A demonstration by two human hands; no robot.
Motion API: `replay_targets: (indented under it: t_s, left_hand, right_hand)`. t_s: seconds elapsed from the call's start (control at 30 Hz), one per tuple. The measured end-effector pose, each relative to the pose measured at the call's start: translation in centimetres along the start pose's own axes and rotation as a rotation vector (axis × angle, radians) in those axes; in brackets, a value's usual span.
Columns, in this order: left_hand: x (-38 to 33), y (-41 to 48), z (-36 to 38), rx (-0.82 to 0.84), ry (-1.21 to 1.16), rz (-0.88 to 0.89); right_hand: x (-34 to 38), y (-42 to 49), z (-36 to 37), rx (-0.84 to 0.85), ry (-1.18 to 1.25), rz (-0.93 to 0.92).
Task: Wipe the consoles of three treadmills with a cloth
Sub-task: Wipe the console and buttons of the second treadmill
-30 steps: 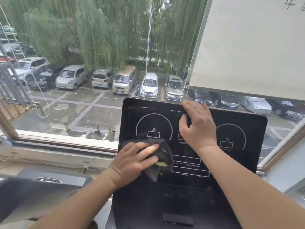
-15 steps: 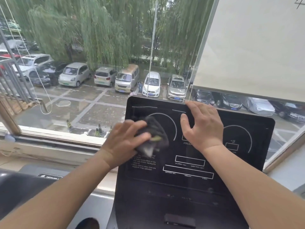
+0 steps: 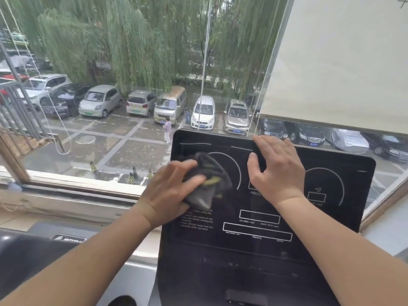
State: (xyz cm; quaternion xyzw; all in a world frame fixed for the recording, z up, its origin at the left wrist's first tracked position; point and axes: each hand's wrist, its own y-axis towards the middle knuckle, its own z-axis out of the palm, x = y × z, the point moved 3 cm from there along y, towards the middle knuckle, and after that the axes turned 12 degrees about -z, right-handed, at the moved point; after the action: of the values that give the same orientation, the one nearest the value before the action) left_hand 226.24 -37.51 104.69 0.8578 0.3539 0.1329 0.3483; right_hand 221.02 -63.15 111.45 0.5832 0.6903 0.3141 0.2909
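Head-camera view: a left hand, fingers closed on a soft, limp dark cloth, pressed it to the upper-left of a rigid glossy treadmill console while the open right hand braced its top edge.

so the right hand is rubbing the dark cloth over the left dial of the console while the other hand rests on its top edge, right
Not quite: the head view shows the left hand rubbing the dark cloth over the console's left dial, while the right hand rests on its top edge.
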Motion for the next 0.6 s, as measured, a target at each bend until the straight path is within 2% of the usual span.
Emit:
replay_targets:
  t_s: [0.07, 0.13, 0.17, 0.27, 0.33, 0.37, 0.4, 0.5, 0.53, 0.57, 0.6]
  left_hand:
    - [-0.8, 0.4, 0.2, -0.14, -0.061, -0.302]
    - [-3.1, -0.9, 1.9, -0.179, -0.109, -0.421]
    - [-4.3, -1.9, 2.8, -0.151, -0.123, -0.379]
    - [-5.6, -4.1, 3.7, 0.108, -0.075, -0.015]
    - [-4.6, -3.1, 2.6, 0.15, 0.005, 0.143]
    - [-4.1, -2.2, 2.2, 0.118, 0.038, 0.149]
    - [-3.8, -1.1, 1.9, 0.074, 0.043, 0.083]
    - [-5.5, 0.1, 2.4, -0.058, -0.051, -0.291]
    - [-6.8, 0.0, 2.9, -0.079, -0.069, -0.33]
    - [-8.0, -0.1, 3.5, -0.066, -0.083, -0.282]
    - [-8.8, -0.2, 3.9, -0.035, -0.079, -0.161]
  right_hand:
    - [0.0, 0.0, 0.1, -0.002, 0.0, -0.001]
    - [-0.1, 0.0, 0.1, 0.013, 0.011, 0.009]
    - [-0.1, -0.1, 0.1, 0.029, 0.018, 0.013]
    - [-0.2, 0.1, -0.4, 0.126, 0.054, 0.024]
    - [-0.3, 0.4, -1.0, 0.215, 0.131, 0.056]
    - [-0.5, 0.5, -1.3, 0.252, 0.196, 0.086]
    - [-0.8, 0.5, -1.6, 0.289, 0.267, 0.111]
    - [-1.0, 0.7, -2.9, 0.385, 0.309, 0.053]
    - [-1.2, 1.0, -3.5, 0.408, 0.279, 0.025]
    - [-1.7, 1.3, -4.1, 0.423, 0.231, 0.01]
    - [-2.5, 1.5, -4.7, 0.427, 0.173, 0.016]
